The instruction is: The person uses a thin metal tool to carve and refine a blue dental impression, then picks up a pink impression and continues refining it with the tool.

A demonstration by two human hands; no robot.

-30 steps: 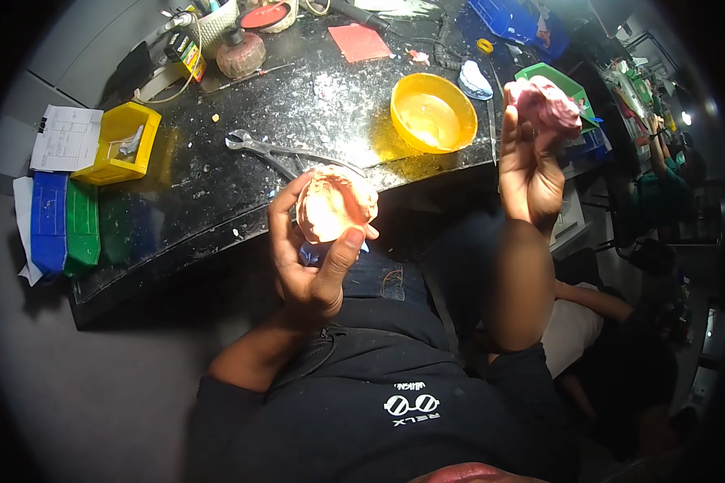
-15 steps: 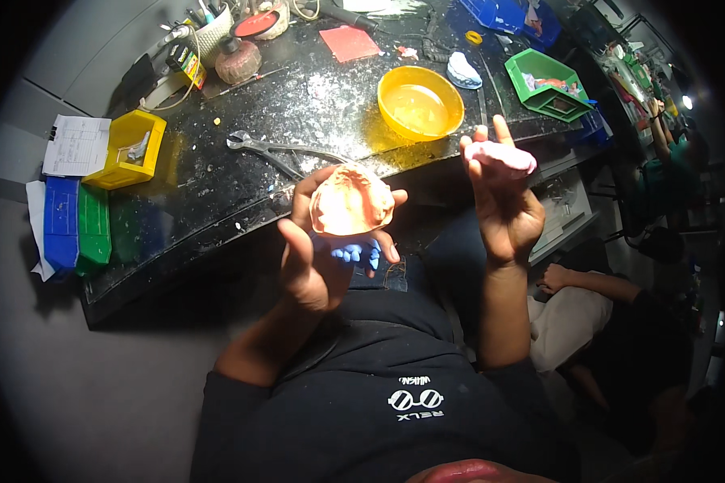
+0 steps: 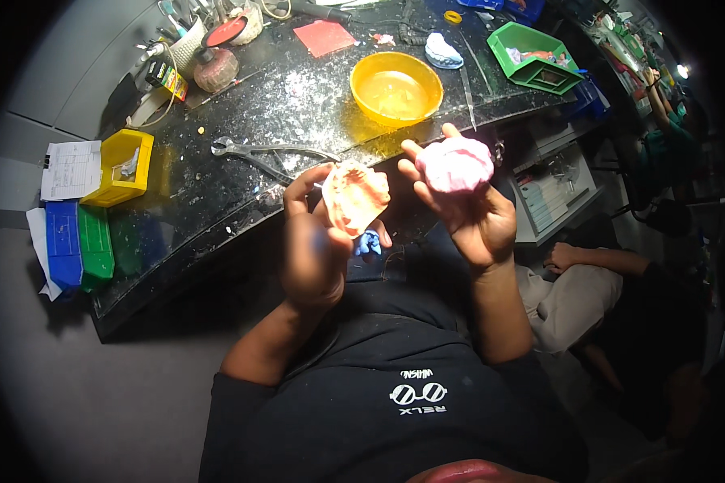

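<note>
My left hand (image 3: pixel 310 270), partly blurred, grips an orange-tinted plaster dental cast (image 3: pixel 353 197) in front of my lap. Blue tooth-shaped pieces (image 3: pixel 368 243) show beneath the cast, above my fingers; how they join it is hidden. To the right, my right hand (image 3: pixel 485 229) is turned palm up and holds a soft, pale pink lump (image 3: pixel 457 167) on its fingers. The cast and the lump are apart, with a small gap between them. Both hands are just off the near edge of the black bench (image 3: pixel 242 105).
Long-handled pliers (image 3: pixel 258 151) lie near the bench edge. Beyond are a yellow bowl (image 3: pixel 366 105), a thin blade-like tool (image 3: pixel 468 101), a white-and-blue cast (image 3: pixel 443 52) and a green bin (image 3: pixel 532 76). A yellow bin (image 3: pixel 133 181) stands left. Another person's hand (image 3: pixel 564 256) rests at right.
My right hand has moved left, nearer the cast, and turned so the pink lump shows its broad face. My left hand has tilted the cast sideways. The view has shifted slightly.
</note>
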